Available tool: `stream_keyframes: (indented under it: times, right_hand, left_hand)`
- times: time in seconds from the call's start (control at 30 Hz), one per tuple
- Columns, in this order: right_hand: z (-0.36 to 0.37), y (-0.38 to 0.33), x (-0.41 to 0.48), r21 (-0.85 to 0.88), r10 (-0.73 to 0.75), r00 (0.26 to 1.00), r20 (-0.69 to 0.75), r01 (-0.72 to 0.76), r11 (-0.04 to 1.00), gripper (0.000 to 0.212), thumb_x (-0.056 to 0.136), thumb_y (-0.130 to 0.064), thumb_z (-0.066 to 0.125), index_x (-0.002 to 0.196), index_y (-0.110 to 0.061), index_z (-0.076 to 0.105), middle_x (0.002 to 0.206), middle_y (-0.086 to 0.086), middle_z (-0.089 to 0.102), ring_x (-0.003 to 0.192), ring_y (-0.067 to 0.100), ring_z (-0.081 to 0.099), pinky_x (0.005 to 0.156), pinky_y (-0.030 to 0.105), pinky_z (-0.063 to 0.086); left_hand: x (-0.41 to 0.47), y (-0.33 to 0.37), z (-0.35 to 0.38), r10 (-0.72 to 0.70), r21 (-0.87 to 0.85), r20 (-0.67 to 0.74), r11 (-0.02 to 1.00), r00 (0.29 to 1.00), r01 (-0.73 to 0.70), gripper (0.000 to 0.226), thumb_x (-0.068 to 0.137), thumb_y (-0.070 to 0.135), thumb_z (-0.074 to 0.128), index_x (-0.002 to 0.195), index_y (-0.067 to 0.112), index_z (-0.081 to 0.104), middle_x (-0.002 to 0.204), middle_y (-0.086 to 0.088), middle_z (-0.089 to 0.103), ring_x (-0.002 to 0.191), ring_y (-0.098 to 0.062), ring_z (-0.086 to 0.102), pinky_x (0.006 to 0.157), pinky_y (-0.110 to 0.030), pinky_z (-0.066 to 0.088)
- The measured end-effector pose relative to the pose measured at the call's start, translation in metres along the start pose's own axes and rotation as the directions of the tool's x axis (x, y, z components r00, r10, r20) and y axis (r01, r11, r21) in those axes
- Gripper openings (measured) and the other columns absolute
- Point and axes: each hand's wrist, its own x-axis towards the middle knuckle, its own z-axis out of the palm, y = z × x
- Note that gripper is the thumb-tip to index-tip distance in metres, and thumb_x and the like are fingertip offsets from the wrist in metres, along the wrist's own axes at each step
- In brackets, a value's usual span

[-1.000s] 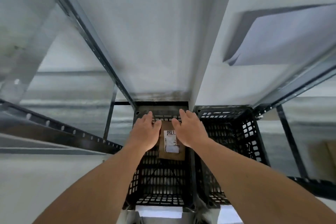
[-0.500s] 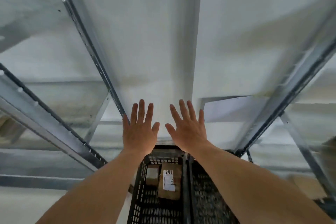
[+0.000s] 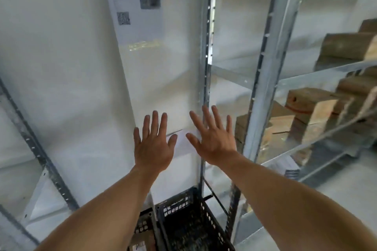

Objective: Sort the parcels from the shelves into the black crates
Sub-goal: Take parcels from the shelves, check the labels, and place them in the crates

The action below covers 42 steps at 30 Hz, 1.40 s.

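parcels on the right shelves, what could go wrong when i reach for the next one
1. The parcels lie piled unevenly; pulling one may topple its neighbours.
2. A metal upright stands between the empty right hand and that pile; knuckles or a parcel could knock it.
3. The black crates sit low at the frame's edge, so a drop could miss.

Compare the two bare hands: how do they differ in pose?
The left hand points straight up, fingers close together; the right hand leans inward, fingers splayed. The left hand fronts the white wall panel, the right hand overlaps the grey metal shelf post. Both are open and empty.
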Motion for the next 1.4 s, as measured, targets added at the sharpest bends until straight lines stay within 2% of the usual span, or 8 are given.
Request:
stream_keyframes:
  times: [0.33, 0.43, 0.73, 0.9, 1.07, 1.17, 1.3, 1.4]
  right_hand:
    - [-0.115, 0.193, -0.134, -0.079, 0.325, 0.927, -0.189, -0.344, 0.936, 0.070, 0.097, -0.072, 0.008, 0.158, -0.045, -0.010, 0.168, -0.003, -0.022, 0.152, 0.025, -0.026, 0.119, 0.059, -0.017]
    - [-0.141, 0.259, -0.159, -0.097, 0.383, 0.893, -0.236, -0.414, 0.905, 0.075, 0.091, -0.073, -0.001, 0.159, -0.044, -0.008, 0.169, -0.002, -0.019, 0.154, 0.025, -0.023, 0.120, 0.059, -0.013]
    - [-0.202, 0.491, -0.207, -0.156, 0.463, 0.833, -0.303, -0.522, 0.838, 0.067, 0.100, -0.067, 0.015, 0.159, -0.044, -0.007, 0.169, -0.002, -0.019, 0.154, 0.025, -0.023, 0.121, 0.061, -0.013]
    - [-0.221, 0.582, -0.202, -0.120, 0.483, 0.819, -0.309, -0.537, 0.835, 0.066, 0.102, -0.066, 0.014, 0.159, -0.043, -0.010, 0.169, -0.003, -0.018, 0.154, 0.025, -0.023, 0.119, 0.056, -0.016]
    - [-0.212, 0.643, -0.167, 0.255, 0.662, 0.700, -0.269, -0.611, 0.750, 0.063, 0.102, -0.065, 0.013, 0.160, -0.045, -0.002, 0.170, -0.004, -0.010, 0.155, 0.022, -0.017, 0.124, 0.057, -0.004]
    - [-0.204, 0.681, -0.140, 0.347, 0.707, 0.677, -0.204, -0.626, 0.699, 0.064, 0.102, -0.065, 0.013, 0.160, -0.044, 0.000, 0.171, -0.002, -0.004, 0.156, 0.023, -0.012, 0.125, 0.058, 0.003]
    - [-0.198, 0.734, -0.087, 0.406, 0.702, 0.681, -0.208, -0.593, 0.696, 0.067, 0.100, -0.069, 0.010, 0.160, -0.042, 0.000, 0.171, -0.001, -0.001, 0.157, 0.025, -0.005, 0.125, 0.057, 0.006]
    - [-0.200, 0.767, -0.039, 0.519, 0.715, 0.678, -0.172, -0.554, 0.651, 0.070, 0.099, -0.071, 0.012, 0.161, -0.040, 0.005, 0.171, 0.001, 0.007, 0.157, 0.024, 0.002, 0.124, 0.057, 0.013]
  left_hand:
    - [-0.024, 0.238, -0.042, 0.395, -0.195, -0.069, 0.895, 0.916, -0.401, 0.077, 0.085, 0.068, -0.013, 0.154, 0.034, -0.016, 0.162, 0.006, -0.024, 0.150, -0.019, -0.021, 0.120, -0.048, -0.009]
    - [-0.016, 0.317, -0.051, 0.435, -0.221, -0.118, 0.865, 0.893, -0.451, 0.073, 0.092, 0.068, -0.003, 0.155, 0.034, -0.013, 0.162, 0.007, -0.023, 0.150, -0.017, -0.022, 0.120, -0.047, -0.010]
    - [0.023, 0.565, -0.051, 0.429, -0.320, -0.184, 0.824, 0.884, -0.467, 0.069, 0.097, 0.060, 0.012, 0.157, 0.032, -0.009, 0.164, 0.007, -0.015, 0.151, -0.016, -0.016, 0.121, -0.046, -0.007]
    - [0.048, 0.664, -0.046, 0.393, -0.364, -0.159, 0.829, 0.906, -0.424, 0.067, 0.100, 0.058, 0.016, 0.156, 0.033, -0.011, 0.165, 0.007, -0.016, 0.151, -0.017, -0.016, 0.121, -0.044, -0.009]
    - [0.082, 0.725, -0.029, 0.280, -0.482, -0.022, 0.838, 0.960, -0.256, 0.066, 0.100, 0.059, 0.014, 0.157, 0.033, -0.009, 0.165, 0.004, -0.013, 0.153, -0.023, -0.010, 0.122, -0.049, -0.001]
    - [0.113, 0.756, -0.016, 0.175, -0.582, 0.087, 0.808, 0.981, -0.093, 0.067, 0.100, 0.060, 0.015, 0.157, 0.032, -0.005, 0.166, 0.003, -0.009, 0.153, -0.026, -0.004, 0.122, -0.052, 0.004]
    - [0.174, 0.797, 0.006, 0.090, -0.714, 0.157, 0.699, 0.984, 0.050, 0.068, 0.100, 0.061, 0.016, 0.158, 0.030, -0.002, 0.167, 0.001, -0.003, 0.153, -0.029, 0.002, 0.121, -0.054, 0.008]
    - [0.230, 0.823, 0.015, 0.030, -0.850, 0.147, 0.514, 0.989, 0.111, 0.066, 0.102, 0.055, 0.023, 0.159, 0.024, 0.008, 0.165, -0.005, 0.014, 0.149, -0.032, 0.019, 0.120, -0.052, 0.017]
